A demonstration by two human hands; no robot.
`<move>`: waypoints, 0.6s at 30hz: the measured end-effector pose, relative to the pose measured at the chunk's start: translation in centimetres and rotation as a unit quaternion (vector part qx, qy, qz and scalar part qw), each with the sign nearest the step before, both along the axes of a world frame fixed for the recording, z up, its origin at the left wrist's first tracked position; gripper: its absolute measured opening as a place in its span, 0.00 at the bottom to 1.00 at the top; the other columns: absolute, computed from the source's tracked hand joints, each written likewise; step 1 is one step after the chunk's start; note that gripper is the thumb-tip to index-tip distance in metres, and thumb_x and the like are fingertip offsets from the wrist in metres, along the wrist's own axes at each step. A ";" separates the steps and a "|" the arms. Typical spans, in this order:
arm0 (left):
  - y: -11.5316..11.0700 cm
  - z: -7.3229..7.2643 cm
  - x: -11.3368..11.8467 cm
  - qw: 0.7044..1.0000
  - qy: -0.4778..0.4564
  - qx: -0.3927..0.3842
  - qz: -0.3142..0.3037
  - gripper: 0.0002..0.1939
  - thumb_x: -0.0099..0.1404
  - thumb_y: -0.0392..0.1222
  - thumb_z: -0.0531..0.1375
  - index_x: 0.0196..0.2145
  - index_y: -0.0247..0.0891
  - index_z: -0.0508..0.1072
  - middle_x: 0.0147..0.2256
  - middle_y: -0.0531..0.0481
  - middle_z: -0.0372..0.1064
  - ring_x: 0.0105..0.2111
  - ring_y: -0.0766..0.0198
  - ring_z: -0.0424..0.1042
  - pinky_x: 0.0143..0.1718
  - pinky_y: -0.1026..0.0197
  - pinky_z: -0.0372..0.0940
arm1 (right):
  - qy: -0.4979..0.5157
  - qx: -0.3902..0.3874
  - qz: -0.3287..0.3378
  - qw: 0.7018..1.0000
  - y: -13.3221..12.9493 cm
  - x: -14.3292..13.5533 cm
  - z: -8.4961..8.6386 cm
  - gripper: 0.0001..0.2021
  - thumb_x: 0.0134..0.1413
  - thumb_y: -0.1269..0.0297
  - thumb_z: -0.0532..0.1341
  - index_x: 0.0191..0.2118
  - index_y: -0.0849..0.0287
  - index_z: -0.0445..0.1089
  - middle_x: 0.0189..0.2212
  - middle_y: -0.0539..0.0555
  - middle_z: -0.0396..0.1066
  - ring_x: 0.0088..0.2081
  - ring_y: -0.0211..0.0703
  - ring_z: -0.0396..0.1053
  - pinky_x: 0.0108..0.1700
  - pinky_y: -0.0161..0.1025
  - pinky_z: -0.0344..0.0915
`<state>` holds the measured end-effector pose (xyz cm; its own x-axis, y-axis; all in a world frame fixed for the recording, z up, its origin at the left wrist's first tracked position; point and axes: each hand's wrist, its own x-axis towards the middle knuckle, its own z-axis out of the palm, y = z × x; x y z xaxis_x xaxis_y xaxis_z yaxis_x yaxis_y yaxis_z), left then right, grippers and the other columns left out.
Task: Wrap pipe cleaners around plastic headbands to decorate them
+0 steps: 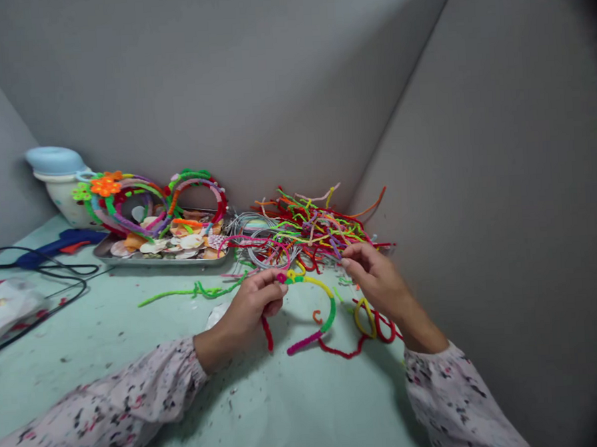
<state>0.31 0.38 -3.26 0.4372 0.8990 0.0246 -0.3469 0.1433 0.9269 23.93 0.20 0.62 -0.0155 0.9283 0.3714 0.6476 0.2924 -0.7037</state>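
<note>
My left hand (pixel 252 300) pinches one side of a curved headband (pixel 331 307) wrapped in yellow, green, magenta and red pipe cleaner. Small yellow and magenta curls sit on the band by my fingertips, and its open ends point down toward the table. At the near edge of the pipe cleaner pile (pixel 313 223), my right hand (pixel 376 283) has thumb and fingers closed on the end of a purple pipe cleaner (pixel 335 246). The rest of that strand runs in among the other colours.
A metal tray (pixel 168 260) of shells carries finished wrapped headbands (pixel 196 175). Left of it are a lidded cup (pixel 58 176), a blue glue gun (pixel 54 248) and a black cable (pixel 84 286). Red and yellow loops (pixel 365 319) lie below my right hand; grey walls stand behind and right.
</note>
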 end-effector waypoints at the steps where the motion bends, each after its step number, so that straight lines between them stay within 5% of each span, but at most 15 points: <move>1: -0.1 0.2 0.0 1.000 0.009 0.003 0.004 0.05 0.58 0.36 0.60 0.34 0.35 0.68 0.18 0.60 0.51 0.17 0.74 0.48 0.19 0.67 0.42 | 0.060 -0.009 0.017 0.998 -0.6 -0.5 0.7 0.08 0.55 0.61 0.57 0.40 0.58 0.65 0.28 0.48 0.65 0.27 0.36 0.61 0.28 0.32 0.58; 5: -0.5 0.6 0.1 0.998 0.052 0.018 0.022 0.08 0.57 0.38 0.62 0.35 0.36 0.70 0.20 0.60 0.54 0.18 0.74 0.49 0.19 0.67 0.43 | 0.204 -0.106 0.089 0.969 -2.6 -2.8 2.1 0.11 0.54 0.62 0.59 0.43 0.55 0.66 0.26 0.45 0.63 0.20 0.30 0.56 0.20 0.29 0.53; 10: -0.9 1.0 0.3 0.993 0.094 0.057 0.046 0.13 0.56 0.42 0.63 0.39 0.37 0.72 0.24 0.56 0.64 0.20 0.72 0.54 0.22 0.67 0.49 | 0.273 -0.209 0.118 0.932 -3.4 -4.9 1.7 0.09 0.52 0.62 0.59 0.40 0.56 0.67 0.26 0.45 0.65 0.17 0.27 0.57 0.16 0.26 0.50; 18: -1.4 2.1 0.5 0.982 0.136 0.108 0.075 0.12 0.57 0.41 0.62 0.39 0.36 0.71 0.35 0.50 0.70 0.33 0.64 0.66 0.35 0.64 0.60 | 0.244 -0.216 0.087 0.941 -3.5 -5.6 1.0 0.10 0.53 0.62 0.58 0.41 0.58 0.69 0.16 0.43 0.64 0.15 0.29 0.57 0.16 0.27 0.54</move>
<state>0.85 -1.02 -1.15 0.3174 0.9404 0.1224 -0.0854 -0.1002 0.9913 18.29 -3.25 1.63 -0.1057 0.9937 -0.0376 0.1852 -0.0175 -0.9825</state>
